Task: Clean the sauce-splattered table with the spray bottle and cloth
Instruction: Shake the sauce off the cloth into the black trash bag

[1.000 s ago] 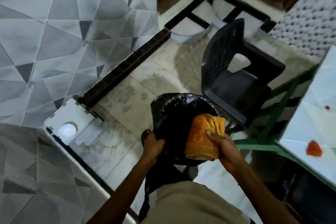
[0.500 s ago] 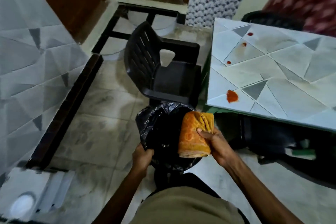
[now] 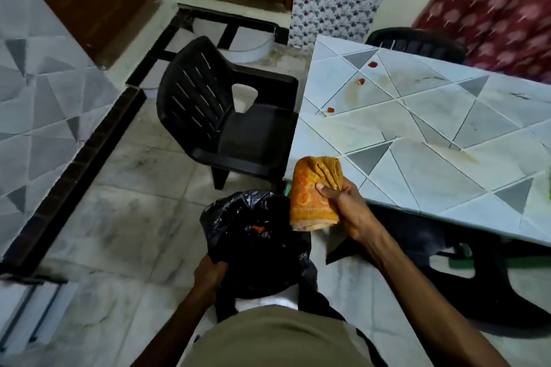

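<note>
My right hand (image 3: 347, 208) grips a folded orange cloth (image 3: 311, 192) held upright over the near left corner of the table (image 3: 423, 164), a pale top patterned with grey triangles. Three small red sauce spots (image 3: 360, 81) lie on the table's far left part, with faint brownish smears nearby. My left hand (image 3: 210, 275) holds the rim of an open black plastic bag (image 3: 253, 247) just below and left of the cloth; something orange-red shows inside it. A sliver of green at the right frame edge (image 3: 548, 195) is cut off. No spray bottle is clearly visible.
A black plastic chair (image 3: 226, 116) stands against the table's left side, and another black chair (image 3: 417, 43) sits at its far edge. A third dark chair (image 3: 465, 265) is tucked under the near edge. Brown doors and a tiled wall lie to the left.
My view has swung right, bringing the table top into sight. My right hand carried the cloth from over the bag's mouth up to the table's corner. The left hand kept its grip on the bag.
</note>
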Action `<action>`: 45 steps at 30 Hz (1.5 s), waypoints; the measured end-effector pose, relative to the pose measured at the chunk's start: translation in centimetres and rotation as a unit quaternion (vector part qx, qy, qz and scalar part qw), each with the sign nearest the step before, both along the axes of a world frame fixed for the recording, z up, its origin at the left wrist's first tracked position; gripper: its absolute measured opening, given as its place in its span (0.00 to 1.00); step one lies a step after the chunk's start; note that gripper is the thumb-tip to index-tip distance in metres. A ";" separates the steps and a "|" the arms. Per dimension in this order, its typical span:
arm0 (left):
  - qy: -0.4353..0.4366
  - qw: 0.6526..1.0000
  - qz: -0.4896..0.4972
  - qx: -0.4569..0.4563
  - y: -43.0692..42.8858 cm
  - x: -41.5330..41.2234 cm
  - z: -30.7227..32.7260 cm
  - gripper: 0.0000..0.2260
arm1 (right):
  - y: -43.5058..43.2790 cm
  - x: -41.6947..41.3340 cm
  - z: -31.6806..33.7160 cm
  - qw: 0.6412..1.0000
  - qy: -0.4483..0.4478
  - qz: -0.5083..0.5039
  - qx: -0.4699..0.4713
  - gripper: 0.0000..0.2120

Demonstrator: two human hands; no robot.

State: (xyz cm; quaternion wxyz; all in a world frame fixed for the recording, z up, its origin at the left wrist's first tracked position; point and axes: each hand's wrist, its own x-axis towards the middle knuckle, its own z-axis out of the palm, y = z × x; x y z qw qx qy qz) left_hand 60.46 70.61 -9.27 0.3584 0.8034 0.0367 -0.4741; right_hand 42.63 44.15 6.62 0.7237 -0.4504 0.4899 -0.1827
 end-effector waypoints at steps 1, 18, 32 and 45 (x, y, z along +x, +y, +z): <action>-0.003 1.000 0.008 0.007 -1.2 -1.4 0.7 0.28 | -2.0 -0.5 0.5 0.999 0.012 0.016 -0.034 0.12; -0.043 0.995 0.078 0.047 -10.4 -12.2 -0.8 0.24 | -22.8 -0.1 -6.8 0.728 0.408 0.357 -0.419 0.25; -0.066 0.985 0.079 0.140 -9.6 -13.3 -7.0 0.25 | -11.5 0.3 -9.4 0.657 0.267 0.519 -0.476 0.26; -0.076 0.987 0.085 0.109 -11.8 -14.0 1.0 0.21 | -9.6 -3.3 -7.9 0.816 0.108 0.411 -0.391 0.25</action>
